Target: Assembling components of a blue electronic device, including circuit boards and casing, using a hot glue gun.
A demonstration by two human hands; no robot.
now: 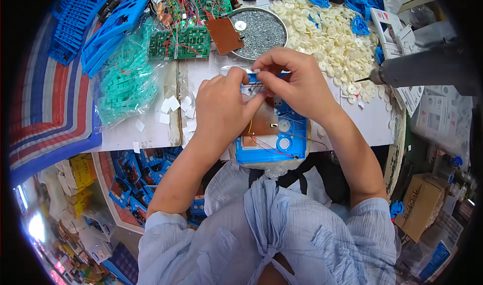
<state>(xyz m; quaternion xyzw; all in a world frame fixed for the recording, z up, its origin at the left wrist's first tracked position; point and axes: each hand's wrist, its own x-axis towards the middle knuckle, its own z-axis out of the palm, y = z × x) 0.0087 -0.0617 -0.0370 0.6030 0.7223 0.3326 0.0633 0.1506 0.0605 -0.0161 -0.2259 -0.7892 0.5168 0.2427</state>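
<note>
A blue plastic casing (246,156) lies at the near edge of the table, in front of my body. Inside it are a brown circuit board (262,123), thin red and yellow wires and round white parts. My left hand (221,104) grips the casing's far left side, thumb reaching inward. Over the far end of the casing, my right hand (298,84) pinches a small whitish piece (256,71) between thumb and forefinger. What exactly the piece is cannot be made out. Dark thin parts show between the hands, partly covered by fingers.
A power screwdriver (422,70) juts in from the right. Behind my hands stand a round tray of small screws (264,31) and a heap of cream discs (327,38). Green circuit boards (186,41), a bag of teal parts (126,91) and white squares (170,104) lie left.
</note>
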